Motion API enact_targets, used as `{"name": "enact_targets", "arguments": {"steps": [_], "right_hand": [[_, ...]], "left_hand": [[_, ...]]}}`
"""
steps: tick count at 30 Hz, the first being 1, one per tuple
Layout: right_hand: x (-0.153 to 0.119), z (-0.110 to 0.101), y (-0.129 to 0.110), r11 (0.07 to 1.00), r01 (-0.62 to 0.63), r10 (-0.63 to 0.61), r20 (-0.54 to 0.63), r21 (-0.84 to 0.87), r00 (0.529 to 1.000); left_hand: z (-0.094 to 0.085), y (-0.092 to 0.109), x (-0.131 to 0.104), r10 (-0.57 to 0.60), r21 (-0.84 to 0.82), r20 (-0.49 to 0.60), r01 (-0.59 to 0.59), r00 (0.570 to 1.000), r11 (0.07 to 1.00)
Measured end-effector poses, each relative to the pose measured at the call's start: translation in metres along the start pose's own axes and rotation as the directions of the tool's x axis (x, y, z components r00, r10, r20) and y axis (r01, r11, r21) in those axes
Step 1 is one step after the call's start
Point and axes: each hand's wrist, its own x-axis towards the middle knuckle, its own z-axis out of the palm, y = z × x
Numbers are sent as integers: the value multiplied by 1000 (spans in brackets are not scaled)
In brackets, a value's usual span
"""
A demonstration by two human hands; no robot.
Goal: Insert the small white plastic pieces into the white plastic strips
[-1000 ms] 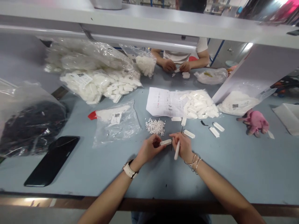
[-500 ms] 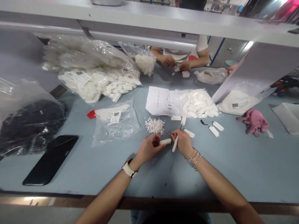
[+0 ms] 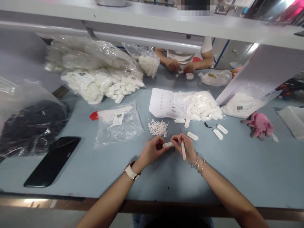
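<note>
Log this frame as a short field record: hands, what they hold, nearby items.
left hand: pinches a small white strip by one end
right hand: grips a white-handled tool, fingers at the strip's other end
nearby: heap of tiny white parts; loose white pieces
left side: black phone lying flat
far side: another person's hands
</note>
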Motion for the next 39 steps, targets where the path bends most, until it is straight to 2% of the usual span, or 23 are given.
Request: {"name": "enact_targets", "arguments": {"steps": [9, 15, 22, 25, 29, 32, 39], "right_hand": [[-3, 9, 14, 999, 30, -29, 45, -21, 999], [-2, 11, 9, 999, 32, -32, 32, -23, 999], [-3, 10, 5, 988, 87, -83, 33, -126, 996], [-4, 8, 6, 965, 177, -168, 59, -195, 984], [-6, 5, 6, 900, 343, -334, 83, -269, 939], [-8, 4, 6, 862, 388, -389, 65, -325, 919], [-10, 3, 3, 862, 360, -320, 168, -358, 932]], "left_hand": [[1, -4, -1, 27, -1, 16, -26, 1000, 1000], [1, -4, -1, 28, 1, 18, -28, 999, 1000], [1, -7, -1, 32, -1, 13, -32, 999, 999], [1, -6, -1, 29, 5, 10, -29, 1000, 1000], [0, -6, 0, 2, 9, 4, -2, 1000, 1000], [0, -7, 0, -15, 10, 4, 15, 1000, 1000], [1, -9, 0, -10, 6, -10, 10, 1000, 1000]]}}
